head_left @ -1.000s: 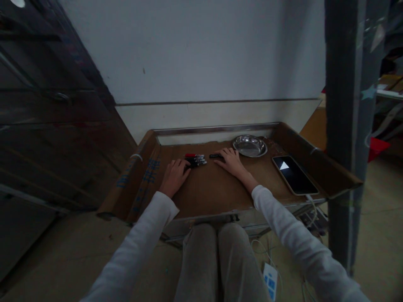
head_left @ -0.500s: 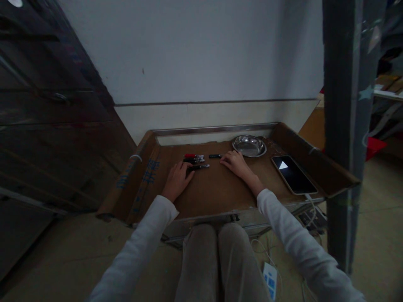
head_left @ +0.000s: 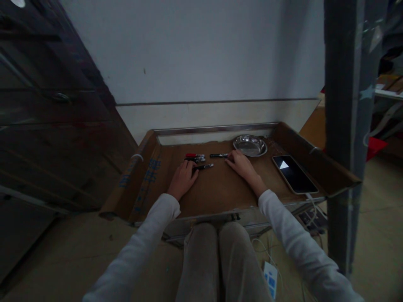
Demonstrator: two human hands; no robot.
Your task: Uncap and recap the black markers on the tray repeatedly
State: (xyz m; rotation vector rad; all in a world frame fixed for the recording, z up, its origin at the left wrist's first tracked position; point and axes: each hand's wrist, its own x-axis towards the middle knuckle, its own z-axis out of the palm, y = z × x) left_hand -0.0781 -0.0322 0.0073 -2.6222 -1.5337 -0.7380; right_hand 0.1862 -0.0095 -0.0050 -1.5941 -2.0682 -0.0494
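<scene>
The left hand [head_left: 183, 181] grasps one black pen [head_left: 204, 166] pulled from the cluster [head_left: 195, 157], the right hand [head_left: 243, 162] touches another pen [head_left: 218, 155] with released fingers, and the steel dish [head_left: 249, 145] holds nothing yet.

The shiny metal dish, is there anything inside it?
The metal dish looks empty; only its bare shiny bottom shows. The right hand rests just in front of it, touching a black pen, without covering the dish's inside.

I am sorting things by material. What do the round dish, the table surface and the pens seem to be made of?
The round dish looks like polished metal, probably steel: silvery with bright reflections. The table surface seems to be matte brown cardboard, with folded-up side flaps. The pens are probably plastic; too small and dim to be sure.
</scene>
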